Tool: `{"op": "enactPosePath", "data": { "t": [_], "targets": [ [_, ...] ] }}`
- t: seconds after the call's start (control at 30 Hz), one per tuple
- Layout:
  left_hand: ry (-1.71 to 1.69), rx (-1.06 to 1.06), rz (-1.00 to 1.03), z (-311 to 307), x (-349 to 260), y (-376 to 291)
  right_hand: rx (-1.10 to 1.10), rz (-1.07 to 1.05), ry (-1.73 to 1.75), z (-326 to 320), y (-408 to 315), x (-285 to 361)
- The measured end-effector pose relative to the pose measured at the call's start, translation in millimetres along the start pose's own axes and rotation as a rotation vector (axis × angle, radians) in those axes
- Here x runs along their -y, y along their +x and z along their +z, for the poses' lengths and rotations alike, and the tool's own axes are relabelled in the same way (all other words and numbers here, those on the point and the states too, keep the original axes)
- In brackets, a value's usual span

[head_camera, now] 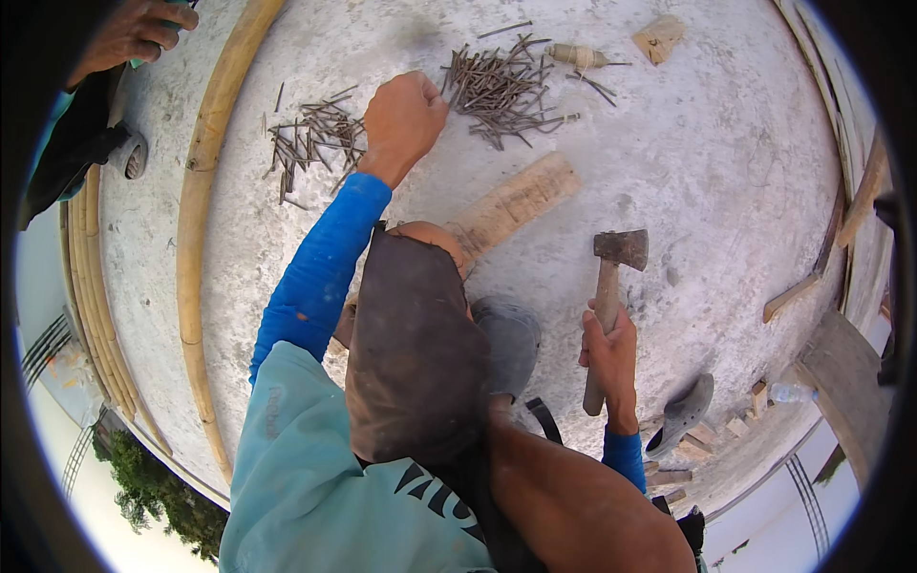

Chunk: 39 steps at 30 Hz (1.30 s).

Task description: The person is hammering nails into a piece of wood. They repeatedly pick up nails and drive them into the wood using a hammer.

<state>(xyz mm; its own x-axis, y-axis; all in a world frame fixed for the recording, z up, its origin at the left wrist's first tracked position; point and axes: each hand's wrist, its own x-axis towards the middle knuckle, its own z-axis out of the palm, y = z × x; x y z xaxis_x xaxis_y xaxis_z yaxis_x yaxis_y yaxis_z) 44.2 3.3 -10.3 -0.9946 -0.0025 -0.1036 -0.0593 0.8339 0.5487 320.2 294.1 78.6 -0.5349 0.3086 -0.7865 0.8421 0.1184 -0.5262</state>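
My right hand (611, 351) grips the wooden handle of a small hatchet (620, 248), its dark steel head pointing away from me. My left hand (406, 118) is curled between two heaps of nails; its fingertips are mostly hidden, so I cannot see whether anything is inside. Just right of that hand lies the larger pile of nails (501, 84). The smaller, looser pile of nails (315, 136) spreads to its left and is partly covered by my wrist. Near my knee a short wooden board (519, 200) rests flat on the concrete floor (716, 165).
A long bamboo pole (193, 236) crosses the left side, with more bamboo poles (97, 272) beyond. Another person's hand (143, 32) shows at upper left. Around lie a string-wrapped spool (577, 56), a wood block (658, 39), a loose clog (680, 415) and a plastic bottle (791, 392).
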Motion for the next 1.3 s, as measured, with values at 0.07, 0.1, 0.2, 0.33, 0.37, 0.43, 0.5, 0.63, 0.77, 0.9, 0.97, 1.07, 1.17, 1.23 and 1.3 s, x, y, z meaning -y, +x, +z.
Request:
{"op": "enactPosePath", "data": {
  "t": [0.07,0.1,0.2,0.33,0.37,0.43,0.5,0.63,0.77,0.9,0.97,1.07,1.17,1.23,1.3],
  "targets": [
    [-0.118,0.057,0.041,-14.6,-5.4,-9.7,-0.001,-0.006,-0.018,0.7,-2.9,1.8],
    [-0.171,0.125,0.025,-20.5,-11.0,-16.2,-0.007,-0.004,-0.019,0.8,-4.0,2.8],
    [-0.339,0.285,0.095,-31.8,-33.2,-43.8,-0.006,0.001,-0.021,0.3,-6.1,6.6],
    [-0.235,0.499,0.216,-17.1,-65.6,-56.1,-0.004,-0.025,-0.022,1.1,-7.4,12.3],
    [-0.19,0.532,0.203,-14.2,-69.0,-54.3,-0.006,-0.028,-0.027,1.8,-7.4,14.0],
    [-0.102,0.616,0.179,-9.6,-73.1,-50.0,-0.009,-0.035,-0.031,3.4,-8.5,17.6],
    [-0.067,0.656,0.171,-5.6,-76.8,-47.6,-0.003,-0.051,-0.023,4.9,-9.9,20.9],
    [-0.027,0.633,0.166,4.6,-89.1,-54.9,-0.001,-0.112,-0.077,8.8,-11.0,24.6],
    [0.033,0.548,0.226,8.7,-91.7,-64.2,0.005,-0.256,-0.114,18.2,-7.7,28.4],
    [-0.06,0.511,0.298,8.3,-80.0,-63.2,0.028,-0.3,-0.186,33.3,1.1,39.9],
    [-0.123,0.516,0.327,10.4,-74.6,-62.1,-0.01,-0.414,-0.288,41.1,5.6,48.2],
    [-0.18,0.513,0.322,12.4,-67.9,-59.0,-0.038,-0.478,-0.411,46.9,6.1,60.9],
    [-0.186,0.504,0.27,14.6,-66.7,-58.2,-0.073,-0.51,-0.472,46.5,-1.3,68.8],
    [-0.168,0.519,0.209,15.5,-68.0,-56.6,-0.099,-0.531,-0.46,46.2,-5.2,70.8],
    [-0.156,0.54,0.162,15.9,-70.8,-54.7,-0.117,-0.567,-0.41,47.4,-4.7,71.7]
  ]
}}
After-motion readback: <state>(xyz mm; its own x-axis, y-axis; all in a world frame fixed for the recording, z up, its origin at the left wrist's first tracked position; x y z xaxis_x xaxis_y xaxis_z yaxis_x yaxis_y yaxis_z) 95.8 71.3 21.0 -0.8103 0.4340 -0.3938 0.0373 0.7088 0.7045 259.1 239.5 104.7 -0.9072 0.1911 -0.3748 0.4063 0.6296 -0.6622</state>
